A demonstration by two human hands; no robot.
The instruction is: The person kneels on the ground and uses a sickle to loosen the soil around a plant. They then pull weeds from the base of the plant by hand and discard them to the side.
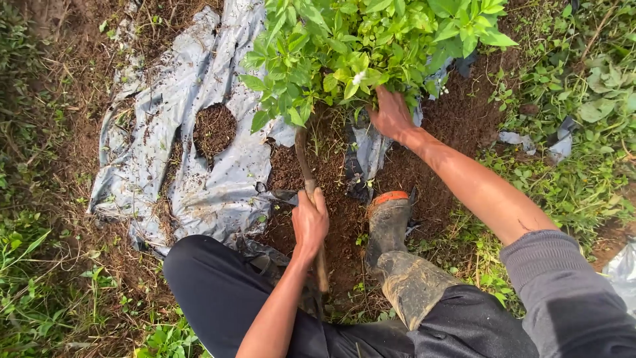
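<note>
My left hand (309, 220) is closed around the wooden handle of a digging tool (306, 166), whose far end goes under the leaves and is hidden. A leafy green plant (361, 46) stands in brown soil at the top centre. My right hand (391, 114) reaches into its lower branches and grips them near the stem. A muddy rubber boot (387, 222) with an orange rim stands in the soil between my arms.
A crumpled grey plastic sheet (199, 132) with a round hole showing soil (214, 129) lies to the left. Loose brown earth (457, 119) surrounds the plant. Grass and weeds (583, 99) border both sides. My black trousers (218, 292) fill the bottom.
</note>
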